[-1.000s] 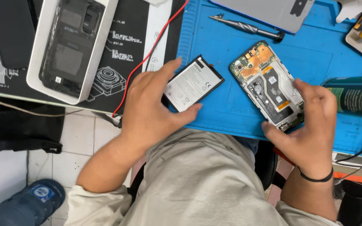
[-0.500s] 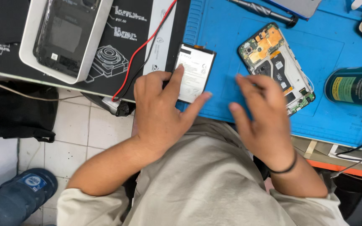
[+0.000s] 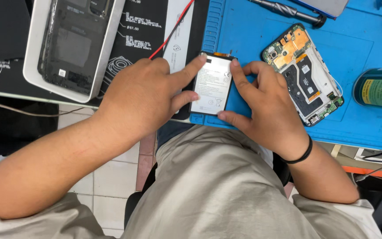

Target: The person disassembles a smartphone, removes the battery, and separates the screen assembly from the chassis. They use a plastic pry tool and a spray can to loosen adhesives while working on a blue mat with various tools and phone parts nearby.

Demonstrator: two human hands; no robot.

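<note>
Hands steadying a flat phone battery (image 3: 212, 84) on a blue ribbed silicone mat (image 3: 253, 40).
Left hand (image 3: 144, 95) and right hand (image 3: 266, 106) pinch the thin white-faced rectangular cell by its long edges; opened phone (image 3: 303, 73), with exposed circuit boards, lies just right; dark green can (image 3: 379, 88) farther right.

the battery (image 3: 212, 84) lies on the near left edge of the mat (image 3: 253, 35), between the left hand (image 3: 144, 95) and right hand (image 3: 268, 104); the opened phone (image 3: 303, 73) lies right of it, the can (image 3: 379, 87) farther right, the tray (image 3: 69, 44) left
</note>
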